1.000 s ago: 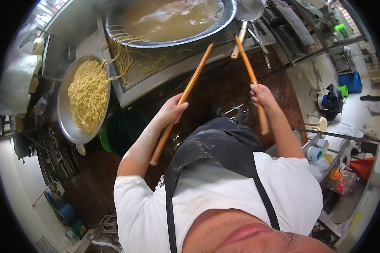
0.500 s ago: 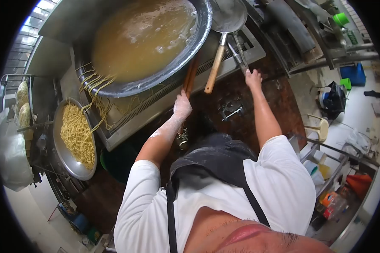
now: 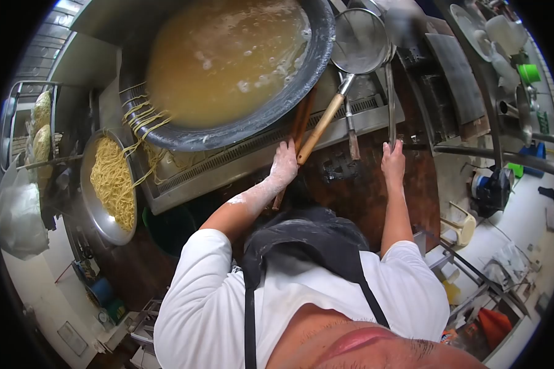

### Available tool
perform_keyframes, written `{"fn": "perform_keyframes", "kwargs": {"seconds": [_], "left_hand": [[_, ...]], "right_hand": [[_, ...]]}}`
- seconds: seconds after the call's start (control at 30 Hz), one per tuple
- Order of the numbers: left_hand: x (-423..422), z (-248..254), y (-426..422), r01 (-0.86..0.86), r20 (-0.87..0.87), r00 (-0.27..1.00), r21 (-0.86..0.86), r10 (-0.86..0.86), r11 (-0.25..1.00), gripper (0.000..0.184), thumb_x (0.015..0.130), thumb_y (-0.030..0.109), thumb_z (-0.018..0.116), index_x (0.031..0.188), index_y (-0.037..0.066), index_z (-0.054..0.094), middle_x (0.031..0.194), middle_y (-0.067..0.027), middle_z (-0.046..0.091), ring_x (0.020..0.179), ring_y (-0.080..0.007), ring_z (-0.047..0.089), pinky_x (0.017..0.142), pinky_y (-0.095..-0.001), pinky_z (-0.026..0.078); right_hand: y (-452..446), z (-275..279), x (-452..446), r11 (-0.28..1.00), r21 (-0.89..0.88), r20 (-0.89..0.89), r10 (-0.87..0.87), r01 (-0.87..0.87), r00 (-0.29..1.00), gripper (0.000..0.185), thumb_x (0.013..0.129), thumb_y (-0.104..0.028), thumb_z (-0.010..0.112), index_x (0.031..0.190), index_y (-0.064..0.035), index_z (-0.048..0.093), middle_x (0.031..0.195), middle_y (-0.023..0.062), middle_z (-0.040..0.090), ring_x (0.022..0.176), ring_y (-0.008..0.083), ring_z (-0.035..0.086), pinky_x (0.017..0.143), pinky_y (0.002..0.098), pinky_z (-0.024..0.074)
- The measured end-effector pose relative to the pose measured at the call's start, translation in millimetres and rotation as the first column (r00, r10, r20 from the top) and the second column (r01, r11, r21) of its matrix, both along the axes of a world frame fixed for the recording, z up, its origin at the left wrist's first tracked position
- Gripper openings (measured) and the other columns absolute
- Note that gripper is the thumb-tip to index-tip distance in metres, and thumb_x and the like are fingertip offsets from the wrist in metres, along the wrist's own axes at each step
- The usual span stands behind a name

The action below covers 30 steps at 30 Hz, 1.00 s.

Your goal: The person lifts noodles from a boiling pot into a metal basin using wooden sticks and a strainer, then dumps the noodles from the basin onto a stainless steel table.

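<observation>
My left hand, dusted with white powder, is closed around long brown wooden sticks beside the big pot's rim. Close to its fingers lies the end of the wooden handle of a round mesh strainer. My right hand grips the lower end of a long metal-handled tool that points away from me; its head is blurred, and I cannot tell its kind. Cloudy yellowish liquid bubbles in the large dark pot. Several noodle strands hang over the pot's left rim.
A metal bowl of yellow noodles stands left of the stove. Another handled tool rests at the stove's front edge. Metal rails and a shelf are on the right. The brown floor looks wet.
My right hand has moved right and toward me, with the metal-handled tool now upright in view, apart from the strainer. My left hand still holds the sticks. The view has shifted slightly.
</observation>
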<state>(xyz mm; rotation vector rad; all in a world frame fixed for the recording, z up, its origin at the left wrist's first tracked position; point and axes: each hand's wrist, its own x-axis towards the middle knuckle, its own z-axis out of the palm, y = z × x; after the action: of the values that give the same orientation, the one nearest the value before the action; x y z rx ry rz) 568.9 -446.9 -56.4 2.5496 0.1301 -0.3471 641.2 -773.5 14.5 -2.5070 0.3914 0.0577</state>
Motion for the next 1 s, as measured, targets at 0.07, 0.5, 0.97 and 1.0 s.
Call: {"fn": "perform_keyframes", "kwargs": {"seconds": [0.07,0.5,0.97,1.0], "left_hand": [[9,10,-3,0.013,-0.062,0.998,-0.084,-0.019,0.996,0.111,0.063,0.013,0.089,0.149,-0.006,0.022,0.132,-0.0285,0.041,0.121,-0.0455,0.046,0.104,-0.0482,0.043],[-20,33,16,-0.023,-0.122,0.992,-0.121,0.009,0.992,0.107,0.072,0.024,0.085,0.151,-0.005,0.019,0.14,-0.0294,0.038,0.129,-0.0454,0.042,0.11,-0.047,0.039],[-40,4,7,-0.237,-0.22,0.958,-0.238,0.186,0.942,0.085,0.086,0.015,0.066,0.152,-0.003,0.015,0.119,-0.0287,0.049,0.104,-0.0446,0.06,0.088,-0.0497,0.052],[-40,16,17,-0.264,-0.267,0.947,-0.319,0.181,0.91,0.091,0.084,0.022,0.072,0.152,-0.002,0.017,0.12,-0.0288,0.049,0.113,-0.0444,0.054,0.096,-0.0481,0.048]], "right_hand": [[-4,8,17,0.998,-0.056,0.067,-0.016,0.02,0.998,0.031,0.098,-0.029,0.056,0.116,-0.0048,0.049,0.087,0.0304,0.066,0.088,0.0505,0.063,0.071,0.0584,0.0456],[104,66,159,0.935,-0.187,0.353,0.35,-0.302,0.868,0.045,0.098,-0.022,0.054,0.134,0.0016,0.043,0.093,0.0328,0.066,0.088,0.0513,0.063,0.074,0.0586,0.0487],[439,-20,409,0.567,-0.421,-0.127,0.736,-0.708,0.665,0.034,0.092,-0.013,0.044,0.115,0.0015,0.065,0.109,0.0245,0.07,0.101,0.0387,0.069,0.085,0.047,0.056],[451,-15,392,0.554,-0.359,-0.214,0.735,-0.751,0.644,0.032,0.091,-0.013,0.046,0.111,0.0018,0.066,0.104,0.024,0.07,0.094,0.0374,0.07,0.08,0.0465,0.0566]]}}
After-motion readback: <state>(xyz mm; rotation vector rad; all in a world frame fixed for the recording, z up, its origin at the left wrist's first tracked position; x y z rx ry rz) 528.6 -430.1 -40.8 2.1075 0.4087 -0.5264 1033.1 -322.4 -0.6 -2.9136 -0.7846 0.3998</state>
